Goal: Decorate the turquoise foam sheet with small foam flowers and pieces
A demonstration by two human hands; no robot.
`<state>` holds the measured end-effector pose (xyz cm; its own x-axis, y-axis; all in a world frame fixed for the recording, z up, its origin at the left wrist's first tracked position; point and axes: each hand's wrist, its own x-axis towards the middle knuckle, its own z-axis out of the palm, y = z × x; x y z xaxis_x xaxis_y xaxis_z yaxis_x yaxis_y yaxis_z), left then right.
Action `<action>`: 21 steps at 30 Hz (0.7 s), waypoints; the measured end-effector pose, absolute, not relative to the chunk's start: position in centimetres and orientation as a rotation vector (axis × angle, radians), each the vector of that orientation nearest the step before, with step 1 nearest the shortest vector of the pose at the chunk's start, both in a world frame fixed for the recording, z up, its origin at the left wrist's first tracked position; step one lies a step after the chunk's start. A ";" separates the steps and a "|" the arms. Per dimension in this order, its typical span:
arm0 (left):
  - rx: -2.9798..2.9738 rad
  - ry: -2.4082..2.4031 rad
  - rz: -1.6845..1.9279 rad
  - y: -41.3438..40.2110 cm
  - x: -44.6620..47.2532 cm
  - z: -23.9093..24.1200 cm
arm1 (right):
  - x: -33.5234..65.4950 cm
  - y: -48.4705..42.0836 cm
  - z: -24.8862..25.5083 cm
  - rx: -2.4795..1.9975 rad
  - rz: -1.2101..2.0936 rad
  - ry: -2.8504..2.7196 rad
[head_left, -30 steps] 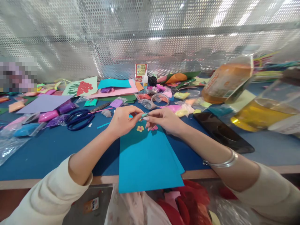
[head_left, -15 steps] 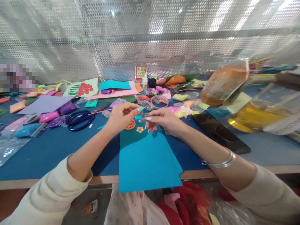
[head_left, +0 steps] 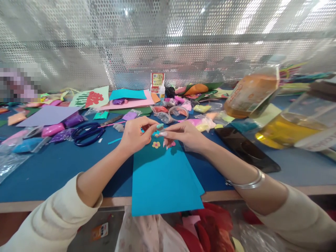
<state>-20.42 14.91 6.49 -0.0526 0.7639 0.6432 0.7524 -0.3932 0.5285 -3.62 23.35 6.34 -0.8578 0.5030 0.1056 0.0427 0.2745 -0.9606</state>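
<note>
Above the top of a bright blue sheet of paper, my left hand and my right hand meet fingertip to fingertip. Both are closed in a pinch on a small grey lump, mostly hidden by the thumbs. A yellow flower with a pink centre lies on the sheet below the fingers. Beside my right fingertips is a pink flower, partly covered. A second blue sheet shows under the first along its right side. My left hand covers most of the area left of the yellow flower.
Blue-handled scissors and bagged colored clay lie to the left. A roll of clear tape sits behind my hands. To the right are a black phone, an orange drink bottle and a yellow drink bottle.
My left hand has shifted slightly down, now covering the round orange piece with red dots that showed before. The grey lump is less visible between the fingers. My right hand has barely moved.
</note>
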 end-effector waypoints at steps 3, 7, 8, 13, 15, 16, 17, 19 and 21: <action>2.045 1.809 1.648 15.1 -20.9 6.5 | -3.5 23.3 6.5 -0.496 1.641 -2.158; 1.927 1.813 1.758 15.3 -21.2 6.7 | -3.6 23.3 6.2 -0.528 1.695 -2.031; 1.931 1.786 1.740 15.3 -21.2 6.7 | -3.6 23.3 6.1 -0.523 1.716 -1.995; 2.113 1.658 1.485 15.2 -20.3 6.2 | -3.6 23.1 6.1 -0.469 1.712 -2.073; 2.242 1.599 1.396 15.1 -20.1 6.0 | -3.7 23.0 6.3 -0.488 1.715 -2.115; 2.305 1.575 1.370 15.1 -20.0 5.9 | -3.7 22.9 6.4 -0.500 1.728 -2.119; 2.358 1.561 1.357 15.1 -20.0 5.9 | -3.8 22.9 6.4 -0.509 1.743 -2.115; 2.421 1.584 1.363 15.1 -20.1 5.9 | -3.8 22.9 6.5 -0.515 1.760 -2.107; 2.453 1.647 1.385 15.2 -20.4 6.0 | -3.8 23.0 6.5 -0.498 1.745 -2.124</action>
<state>-20.36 15.21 6.03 0.1338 0.7046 0.6969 0.8074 -0.4852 0.3356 -3.82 22.98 6.49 -0.8786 0.4757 0.0427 0.0504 0.1812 -0.9822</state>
